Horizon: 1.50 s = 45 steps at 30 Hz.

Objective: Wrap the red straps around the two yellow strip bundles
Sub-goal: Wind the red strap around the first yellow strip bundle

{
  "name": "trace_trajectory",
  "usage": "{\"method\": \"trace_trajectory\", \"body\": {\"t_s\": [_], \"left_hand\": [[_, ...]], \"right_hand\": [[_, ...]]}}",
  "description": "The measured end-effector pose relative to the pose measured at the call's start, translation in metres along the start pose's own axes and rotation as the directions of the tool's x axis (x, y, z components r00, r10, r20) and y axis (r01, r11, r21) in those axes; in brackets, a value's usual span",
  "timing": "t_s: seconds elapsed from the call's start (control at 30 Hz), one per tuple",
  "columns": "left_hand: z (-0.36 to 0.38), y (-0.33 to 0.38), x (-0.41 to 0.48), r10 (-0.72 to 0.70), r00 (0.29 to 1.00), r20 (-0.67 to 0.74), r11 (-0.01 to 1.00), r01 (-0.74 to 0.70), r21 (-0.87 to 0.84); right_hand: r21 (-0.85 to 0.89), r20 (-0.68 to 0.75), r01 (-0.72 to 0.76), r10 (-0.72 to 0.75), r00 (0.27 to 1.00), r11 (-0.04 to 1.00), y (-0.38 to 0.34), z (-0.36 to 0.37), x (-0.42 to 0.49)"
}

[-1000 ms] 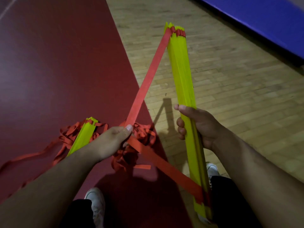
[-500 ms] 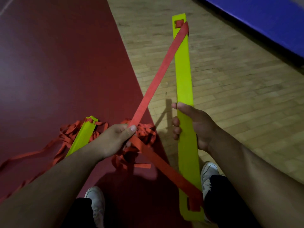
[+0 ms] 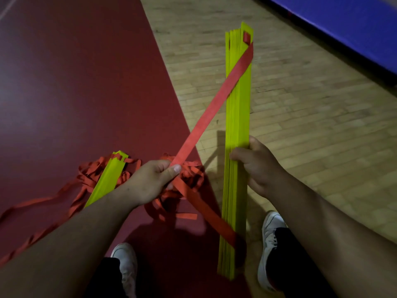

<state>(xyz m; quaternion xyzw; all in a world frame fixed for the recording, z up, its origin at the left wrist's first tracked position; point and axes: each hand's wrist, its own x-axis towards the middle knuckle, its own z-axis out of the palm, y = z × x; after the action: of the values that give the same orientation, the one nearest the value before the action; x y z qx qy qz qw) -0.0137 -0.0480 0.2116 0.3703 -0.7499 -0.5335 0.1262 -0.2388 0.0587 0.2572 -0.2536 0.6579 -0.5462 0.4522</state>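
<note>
Wood floor [image 3: 300,125]: pale boards on the right, a dark red painted area on the left, with a blue band [image 3: 343,29] along the far right edge.
Held yellow bundle [image 3: 237,104]: a long stack of flat, bright yellow strips, edges fanned slightly, held roughly upright above the boards between the person's feet; a slot near its top end has red showing through.
Red strap [image 3: 214,104]: flat and taut, running from that slot diagonally down to the left hand, then bending back to the bundle's lower end, where it crosses the strips.
Second yellow bundle [image 3: 108,179]: lying on the red floor area, partly hidden behind the left forearm.
Loose red straps [image 3: 191,179]: a tangled heap around the second bundle, tails trailing off left.
Right hand [image 3: 262,166]: grip curled round the held bundle at mid-length, thumb on its right edge.
Left hand [image 3: 150,181]: grip pinching the strap at its bend, thumb on top.
Shoes [image 3: 270,233]: white, one on each side of the held bundle's lower end.
</note>
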Motion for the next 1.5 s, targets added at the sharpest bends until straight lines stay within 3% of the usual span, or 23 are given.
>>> {"method": "trace_trajectory", "body": {"t_s": [0.23, 0.33, 0.4, 0.47, 0.53, 0.67, 0.8, 0.97, 1.13, 1.3, 1.5], "left_hand": [[0.006, 0.0, 0.0, -0.003, 0.997, 0.077, 0.996, 0.01, -0.089], [0.003, 0.001, -0.001, 0.008, 0.997, 0.079, 0.997, -0.002, -0.08], [0.002, -0.001, -0.001, 0.008, 0.997, 0.083, 0.998, -0.002, -0.069], [-0.001, -0.001, -0.002, -0.009, 0.996, 0.086, 0.999, 0.013, -0.05], [-0.003, 0.001, -0.002, -0.017, 0.995, 0.096, 0.999, 0.02, -0.035], [-0.005, 0.006, -0.001, 0.004, 0.999, 0.047, 0.999, -0.002, -0.048], [-0.012, 0.008, 0.0, 0.014, 0.999, 0.046, 0.999, -0.011, -0.05], [-0.013, 0.013, -0.002, 0.016, 0.998, 0.057, 0.995, -0.01, -0.102], [-0.001, 0.03, -0.004, 0.053, 0.994, 0.099, 0.983, -0.035, -0.179], [0.01, 0.04, -0.002, 0.054, 0.993, 0.101, 0.998, -0.051, -0.038], [0.008, 0.046, -0.005, 0.021, 0.971, 0.237, 0.997, -0.039, 0.073]], "right_hand": [[0.164, 0.119, -0.17, 0.151, 0.981, 0.972, -0.002, 0.004, -0.002], [-0.138, 0.073, -0.07, 0.081, 0.994, 0.988, 0.001, -0.002, 0.001], [-0.356, 0.019, -0.017, 0.026, 0.999, 0.934, 0.004, -0.006, 0.002], [-0.401, -0.016, 0.001, -0.008, 1.0, 0.916, 0.01, -0.01, 0.004], [-0.35, -0.023, 0.0, -0.009, 1.0, 0.937, 0.013, -0.01, 0.005], [-0.007, 0.103, -0.049, 0.049, 0.993, 0.999, 0.003, -0.005, 0.002], [0.116, 0.18, -0.057, 0.035, 0.983, 0.992, -0.002, -0.009, 0.001], [0.32, 0.201, -0.055, -0.01, 0.98, 0.946, -0.002, -0.004, -0.001], [0.505, 0.162, -0.181, 0.113, 0.98, 0.844, -0.003, 0.009, -0.002], [0.42, 0.091, -0.15, 0.123, 0.988, 0.895, -0.003, 0.018, -0.004], [0.32, 0.058, -0.154, 0.143, 0.988, 0.935, -0.002, 0.01, -0.002]]}}
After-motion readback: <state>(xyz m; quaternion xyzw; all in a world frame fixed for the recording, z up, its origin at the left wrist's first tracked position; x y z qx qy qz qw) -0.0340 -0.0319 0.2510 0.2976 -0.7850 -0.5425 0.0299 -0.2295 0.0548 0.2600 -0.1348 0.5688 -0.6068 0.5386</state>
